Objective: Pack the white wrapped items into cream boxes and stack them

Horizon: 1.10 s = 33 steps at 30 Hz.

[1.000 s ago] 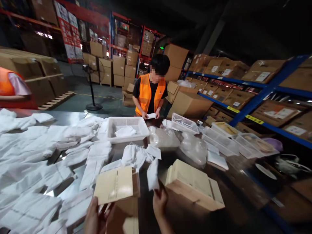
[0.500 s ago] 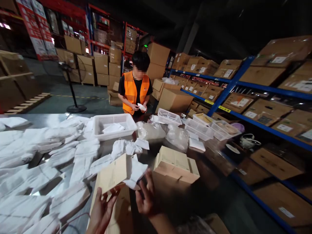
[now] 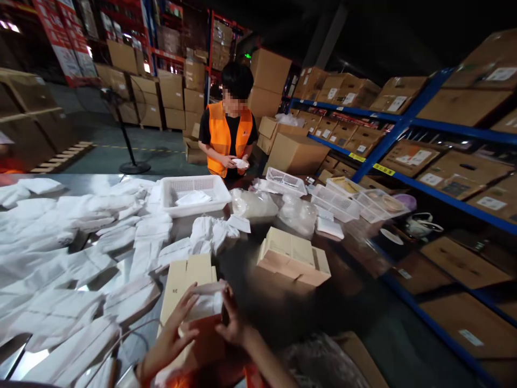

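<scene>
Low in front of me is a small cardboard box point(image 3: 210, 288), with white cloth point(image 3: 207, 306) showing in its open side. My left hand point(image 3: 180, 323) holds the box from the left, thumb and fingers curved around it. My right hand point(image 3: 234, 318) grips its right edge, fingertips at the upper right corner. Beneath and behind the box lie pale cardboard boxes point(image 3: 181, 275), partly covered by my hands. A group of small closed boxes point(image 3: 293, 253) stands to the right on the dark table.
White folded cloth pieces point(image 3: 81, 258) cover the left of the table point(image 3: 238, 275). A white basket point(image 3: 196, 210) and clear plastic bags point(image 3: 297, 213) lie farther back. Across the table a person in an orange vest point(image 3: 228, 134) holds something white. Blue shelving point(image 3: 398, 134) runs along the right.
The box has come lower and turned, so its open side now faces me. The cloth that stuck out is now inside it. My right hand has closed onto the box.
</scene>
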{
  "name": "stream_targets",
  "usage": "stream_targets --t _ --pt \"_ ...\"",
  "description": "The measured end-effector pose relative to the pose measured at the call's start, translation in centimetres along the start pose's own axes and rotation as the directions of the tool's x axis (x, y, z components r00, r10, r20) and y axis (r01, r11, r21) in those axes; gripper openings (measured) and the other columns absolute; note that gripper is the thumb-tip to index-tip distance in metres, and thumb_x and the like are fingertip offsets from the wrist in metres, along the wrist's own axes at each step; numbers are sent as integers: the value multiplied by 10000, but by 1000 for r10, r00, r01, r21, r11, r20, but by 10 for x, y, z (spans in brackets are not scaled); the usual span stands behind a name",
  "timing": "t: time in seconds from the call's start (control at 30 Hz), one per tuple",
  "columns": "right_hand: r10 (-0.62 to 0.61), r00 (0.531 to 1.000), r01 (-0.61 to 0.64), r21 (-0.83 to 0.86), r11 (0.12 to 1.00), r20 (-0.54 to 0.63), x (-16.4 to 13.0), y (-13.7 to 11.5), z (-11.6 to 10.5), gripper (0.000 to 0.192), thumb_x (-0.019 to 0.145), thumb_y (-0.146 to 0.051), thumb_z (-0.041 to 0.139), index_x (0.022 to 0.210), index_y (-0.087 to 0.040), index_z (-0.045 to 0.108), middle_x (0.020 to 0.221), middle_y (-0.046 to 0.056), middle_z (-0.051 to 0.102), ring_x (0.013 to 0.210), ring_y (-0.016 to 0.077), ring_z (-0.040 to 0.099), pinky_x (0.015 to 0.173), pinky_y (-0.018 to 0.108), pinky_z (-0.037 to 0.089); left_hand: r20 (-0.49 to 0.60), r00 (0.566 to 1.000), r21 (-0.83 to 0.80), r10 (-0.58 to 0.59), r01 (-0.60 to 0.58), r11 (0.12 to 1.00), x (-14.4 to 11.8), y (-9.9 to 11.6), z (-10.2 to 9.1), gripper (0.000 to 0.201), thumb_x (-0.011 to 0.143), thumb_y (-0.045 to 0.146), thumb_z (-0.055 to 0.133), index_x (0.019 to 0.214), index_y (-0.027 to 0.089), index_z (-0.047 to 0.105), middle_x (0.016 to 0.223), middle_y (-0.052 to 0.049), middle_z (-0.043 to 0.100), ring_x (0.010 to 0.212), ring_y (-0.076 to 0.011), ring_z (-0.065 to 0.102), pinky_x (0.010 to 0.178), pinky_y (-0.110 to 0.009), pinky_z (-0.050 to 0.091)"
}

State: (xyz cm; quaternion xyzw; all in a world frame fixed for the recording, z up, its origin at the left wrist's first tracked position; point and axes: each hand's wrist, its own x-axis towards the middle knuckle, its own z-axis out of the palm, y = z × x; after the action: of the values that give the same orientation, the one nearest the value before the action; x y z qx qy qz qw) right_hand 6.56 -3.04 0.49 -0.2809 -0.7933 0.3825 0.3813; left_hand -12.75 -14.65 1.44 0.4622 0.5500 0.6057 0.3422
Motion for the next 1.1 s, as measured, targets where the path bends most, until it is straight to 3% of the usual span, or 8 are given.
stream_targets --t 0.2,0.27,0.4,0.53,0.83,0.97,1.03,1.1 --pt "76 996 -64 252 966 -38 -16 -10 17 642 831 -779 479 1101 -261 745 1453 136 509 1390 341 450 1139 514 381 -6 1000 -31 -22 22 999 -9 -14 23 599 813 708 547 1189 285 741 1526 -112 474 1478 -385 302 1219 -556 187" --pt "167 984 -140 307 941 -65 -16 -18 22 559 857 -722 510 1064 -256 738 1378 133 558 1316 317 527 1107 479 427 -31 997 -58 -69 67 996 -9 -18 27 552 794 678 599 1128 269 759 1457 -120 529 1433 -393 372 1207 -564 224" --pt "323 925 -176 531 829 -199 -16 -22 32 626 801 -601 646 1299 -288 432 1171 100 625 1057 263 668 904 415 562 -307 925 -284 -226 138 949 -4 -19 31 523 697 497 785 1145 288 614 1228 -72 655 1255 -310 562 1089 -461 429" --pt "426 876 -208 622 755 -224 -13 -17 34 541 754 -386 651 1187 -290 341 921 10 639 791 200 668 711 327 555 -236 931 -351 -279 186 918 7 -13 33 475 631 387 824 1019 267 576 976 -24 682 979 -233 651 803 -305 540" --pt "420 868 -239 516 823 -266 7 -15 39 305 754 -263 590 1009 -259 423 705 -49 568 642 161 605 609 269 514 -118 958 -199 -263 236 951 24 -4 27 438 605 532 787 892 205 735 970 -100 740 963 -310 661 801 -378 540" --pt "361 848 -193 409 892 -387 22 -19 24 329 745 -239 618 1058 -243 518 904 30 620 844 204 635 733 325 556 -148 964 -139 -222 202 970 47 0 33 322 596 495 736 715 196 730 729 -69 711 821 -311 655 791 -433 542" --pt "197 891 -121 204 971 -409 31 -35 6 282 798 -219 635 1077 -251 613 1001 68 637 982 233 624 868 369 545 -164 965 -124 -203 184 975 54 9 43 233 634 408 694 729 198 728 716 -61 714 806 -306 657 806 -444 546" --pt "-70 958 37 -122 992 -277 39 -60 -13 221 897 -196 578 1075 -267 689 977 78 674 977 240 634 884 383 545 -162 971 -125 -176 157 980 53 22 54 283 662 335 655 890 199 751 934 -81 767 966 -321 669 915 -446 529"
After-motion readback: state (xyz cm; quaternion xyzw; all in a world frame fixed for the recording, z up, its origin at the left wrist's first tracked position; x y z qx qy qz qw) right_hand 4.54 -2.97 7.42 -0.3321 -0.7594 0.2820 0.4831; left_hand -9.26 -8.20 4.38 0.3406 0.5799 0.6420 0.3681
